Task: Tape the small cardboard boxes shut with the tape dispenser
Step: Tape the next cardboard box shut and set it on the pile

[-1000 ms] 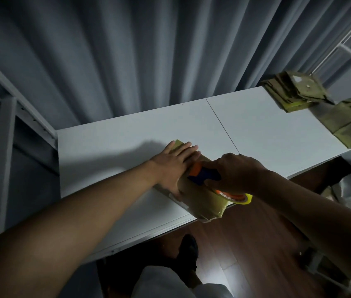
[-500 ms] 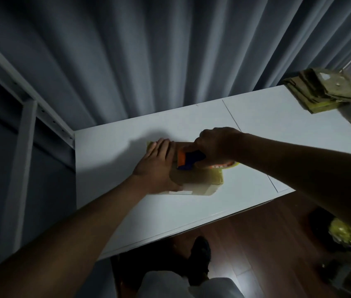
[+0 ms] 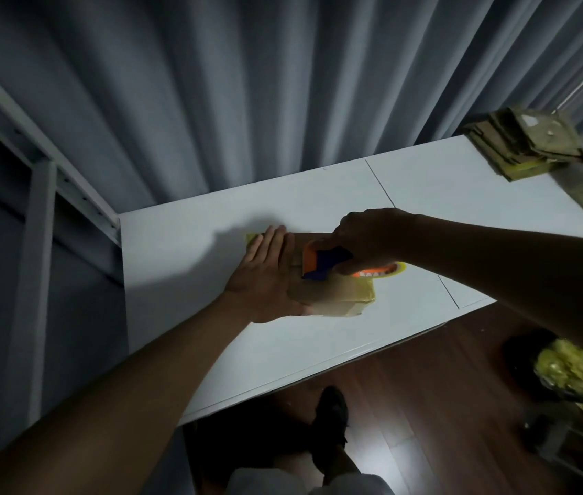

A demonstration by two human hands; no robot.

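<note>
A small brown cardboard box lies on the white table, near its middle. My left hand presses flat on the box's left part, fingers straight and pointing away from me. My right hand grips the orange and blue tape dispenser, which sits on top of the box. Its yellowish tape roll sticks out to the right under my palm. The box's far side is hidden by both hands.
A stack of flattened cardboard boxes lies at the table's far right corner. Grey curtains hang behind the table. A white metal frame stands at the left. A bag with yellowish scraps sits on the wooden floor at right.
The box was turned and slid from the table's front edge inward a second ago. Since half a second ago both hands and the dispenser have hardly shifted on the box.
</note>
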